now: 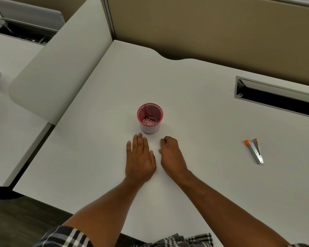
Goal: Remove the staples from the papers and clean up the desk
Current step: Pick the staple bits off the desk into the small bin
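A red mesh cup (149, 118) stands upright in the middle of the white desk (194, 104). Just in front of it, my left hand (139, 157) lies flat on the desk with its fingers straight, fingertips close to the cup's base. My right hand (171, 154) rests beside it with the fingers curled under; whether anything small is between them is hidden. A metal staple remover with orange tips (254, 150) lies on the desk far to the right, well away from both hands. No papers are in view.
A cable slot with a grey frame (275, 97) opens in the desk at the back right. A white divider panel (61, 65) rises along the left side, and a beige partition wall (203, 29) closes the back. The near desk edge runs above my plaid clothing.
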Available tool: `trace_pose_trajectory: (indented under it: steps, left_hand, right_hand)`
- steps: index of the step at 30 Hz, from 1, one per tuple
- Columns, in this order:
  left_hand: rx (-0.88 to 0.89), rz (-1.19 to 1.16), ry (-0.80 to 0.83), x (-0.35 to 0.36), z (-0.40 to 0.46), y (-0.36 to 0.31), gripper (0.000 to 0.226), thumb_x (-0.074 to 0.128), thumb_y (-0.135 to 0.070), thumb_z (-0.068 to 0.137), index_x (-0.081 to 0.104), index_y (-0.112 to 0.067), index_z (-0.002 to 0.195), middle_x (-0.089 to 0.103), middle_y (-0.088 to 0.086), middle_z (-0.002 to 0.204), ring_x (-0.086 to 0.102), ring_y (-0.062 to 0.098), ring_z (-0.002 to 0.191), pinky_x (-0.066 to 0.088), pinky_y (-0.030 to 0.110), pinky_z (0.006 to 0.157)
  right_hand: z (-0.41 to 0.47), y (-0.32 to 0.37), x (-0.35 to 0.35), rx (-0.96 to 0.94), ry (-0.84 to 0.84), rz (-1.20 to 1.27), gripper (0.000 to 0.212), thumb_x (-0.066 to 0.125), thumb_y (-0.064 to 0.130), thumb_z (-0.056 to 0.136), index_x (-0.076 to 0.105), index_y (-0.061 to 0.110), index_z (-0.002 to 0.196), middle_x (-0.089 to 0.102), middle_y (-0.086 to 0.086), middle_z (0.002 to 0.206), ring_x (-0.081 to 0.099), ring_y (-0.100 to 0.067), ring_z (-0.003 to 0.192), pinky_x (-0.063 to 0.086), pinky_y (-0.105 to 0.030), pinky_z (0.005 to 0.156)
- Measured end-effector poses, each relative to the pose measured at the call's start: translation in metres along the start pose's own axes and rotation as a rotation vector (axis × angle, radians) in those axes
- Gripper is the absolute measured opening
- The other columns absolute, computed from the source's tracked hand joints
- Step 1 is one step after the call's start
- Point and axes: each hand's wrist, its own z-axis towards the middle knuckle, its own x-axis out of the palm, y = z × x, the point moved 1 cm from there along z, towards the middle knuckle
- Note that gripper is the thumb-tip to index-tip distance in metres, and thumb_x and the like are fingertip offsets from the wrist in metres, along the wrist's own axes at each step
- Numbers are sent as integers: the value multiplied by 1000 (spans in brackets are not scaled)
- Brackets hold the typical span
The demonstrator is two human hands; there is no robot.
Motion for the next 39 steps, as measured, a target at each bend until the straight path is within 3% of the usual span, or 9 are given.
trace_pose_trajectory:
  steps: [5, 8, 11, 15, 21, 27, 33, 36, 39]
  left_hand:
    - [0, -9, 2, 1, 0, 0, 64, 23, -35, 98, 30, 0, 151, 25, 20, 161, 17, 32, 152, 15, 53, 123]
    - [5, -7, 1, 0, 0, 0, 64, 23, -35, 98, 31, 0, 151, 25, 20, 161, 18, 32, 152, 16, 53, 123]
    - [2, -16, 5, 0, 1, 0, 65, 21, -36, 98, 31, -1, 151, 25, 20, 161, 18, 33, 152, 16, 54, 123]
    - [4, -14, 5, 0, 0, 0, 65, 20, -37, 98, 30, -1, 152, 24, 20, 162, 17, 33, 152, 16, 54, 123]
    - [1, -18, 9, 1, 0, 0, 65, 22, -37, 99, 29, -1, 152, 23, 19, 162, 16, 32, 152, 15, 53, 123]
    - [6, -13, 5, 2, 0, 1, 63, 24, -35, 99, 30, 0, 151, 24, 20, 161, 17, 32, 152, 15, 53, 123]
    - [1, -7, 12, 0, 0, 0, 64, 23, -36, 99, 30, -1, 152, 25, 20, 161, 17, 32, 152, 17, 54, 123]
    - [1, -3, 7, -2, 0, -1, 63, 27, -34, 98, 32, 1, 150, 27, 21, 160, 19, 33, 151, 17, 54, 122]
    - [3, -2, 5, -2, 0, -1, 62, 29, -32, 98, 32, 2, 150, 26, 22, 160, 18, 33, 152, 16, 54, 122]
  right_hand:
    - [1, 2, 5, -12, -15, -20, 22, 41, 18, 100, 55, 8, 114, 57, -8, 116, 56, -22, 102, 43, -26, 87]
    - [1, -2, 4, -29, 44, -39, 23, 44, 10, 99, 59, 0, 113, 60, -15, 114, 59, -27, 102, 48, -34, 90]
    - [-3, -2, 0, -136, 64, -169, 8, 71, -1, 79, 68, -3, 86, 67, -18, 86, 66, -30, 80, 56, -36, 67]
    - [1, 1, -6, -183, 67, -282, 25, 87, 1, 56, 63, 6, 61, 61, -10, 60, 59, -22, 53, 48, -26, 46]
    - [3, 8, -10, -198, 132, -345, 5, 69, 2, 81, 67, -2, 82, 65, -20, 81, 61, -31, 73, 50, -35, 64]
    - [6, 8, -6, -238, 148, -406, 8, 60, 5, 91, 63, 0, 96, 63, -19, 95, 59, -28, 85, 48, -34, 71]
    - [6, 2, -1, -225, 112, -404, 11, 72, 3, 79, 62, 4, 84, 62, -15, 79, 57, -24, 69, 45, -31, 57]
    - [22, -9, -11, -65, 92, -166, 10, 52, 4, 87, 62, 3, 90, 64, -14, 90, 59, -27, 79, 42, -31, 65]
    - [37, -17, -33, 311, 64, 312, 13, 60, 8, 81, 72, 9, 85, 71, -4, 86, 63, -19, 78, 48, -27, 69]
